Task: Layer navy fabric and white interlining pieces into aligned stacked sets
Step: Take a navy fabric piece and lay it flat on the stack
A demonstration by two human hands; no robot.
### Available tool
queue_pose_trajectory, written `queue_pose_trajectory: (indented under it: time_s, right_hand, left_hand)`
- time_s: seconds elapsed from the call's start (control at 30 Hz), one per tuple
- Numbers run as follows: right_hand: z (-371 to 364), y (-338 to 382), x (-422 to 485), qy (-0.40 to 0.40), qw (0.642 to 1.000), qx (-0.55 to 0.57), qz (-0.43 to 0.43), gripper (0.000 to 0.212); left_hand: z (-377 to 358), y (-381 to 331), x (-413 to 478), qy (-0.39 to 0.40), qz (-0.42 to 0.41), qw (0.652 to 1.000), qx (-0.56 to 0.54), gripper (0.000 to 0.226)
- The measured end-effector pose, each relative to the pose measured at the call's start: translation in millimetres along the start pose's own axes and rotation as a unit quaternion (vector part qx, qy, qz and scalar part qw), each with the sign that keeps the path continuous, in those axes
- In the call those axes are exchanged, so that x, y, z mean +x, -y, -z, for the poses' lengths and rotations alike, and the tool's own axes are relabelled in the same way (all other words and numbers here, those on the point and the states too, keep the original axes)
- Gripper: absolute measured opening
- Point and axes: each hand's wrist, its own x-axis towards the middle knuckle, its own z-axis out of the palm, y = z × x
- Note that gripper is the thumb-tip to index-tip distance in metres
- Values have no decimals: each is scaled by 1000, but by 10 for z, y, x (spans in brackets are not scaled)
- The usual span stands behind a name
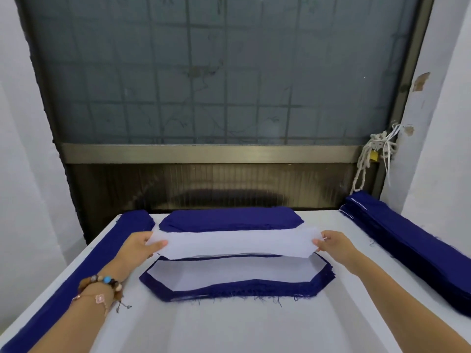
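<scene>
Hands: your left hand (142, 247) and right hand (334, 244) each pinch one end of a long white interlining strip (234, 242) | Where: held just above the near navy fabric stack (242, 287), already white-topped | To do: the far navy fabric pile (229, 219) probably awaits layering.

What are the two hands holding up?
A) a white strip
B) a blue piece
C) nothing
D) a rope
A: the left hand and the right hand each pinch one end of the white strip, held above the stack.
</scene>
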Motion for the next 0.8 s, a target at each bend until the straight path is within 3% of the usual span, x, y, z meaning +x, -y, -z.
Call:
queue_pose_trajectory:
  time_s: [0.07, 0.17, 0.27, 0.33, 0.47, 0.57, 0.8]
  right_hand:
    - [-11, -96, -104, 20, 1000, -22, -4, 13]
    - [-56, -229, -234, 35, 999, -13, 0, 24]
    - [-104, -299, -291, 34, 999, 3, -5, 15]
    - [-132, -312, -289, 21, 1000, -11, 2, 16]
    - [-188, -281, -304, 8, 996, -84, -7, 33]
    - [-213, -239, -311, -3, 988, -151, 7, 38]
    - [-340, -36, -166, -61, 958, -258, 113, 16]
  left_hand:
    - [-43, 81, -83, 12, 17, 1000, 18, 45]
    - [-146, 191, -228, 22, 18, 999, 27, 14]
    - [-258, 271, -340, -6, -10, 999, 30, 29]
    - [-286, 262, -379, -9, -18, 999, 48, 11]
    - [-287, 276, -363, 19, -18, 996, 89, 29]
    - [-298, 283, -347, -2, -27, 992, 121, 35]
    - [-294, 32, -140, -66, -74, 963, 250, 30]
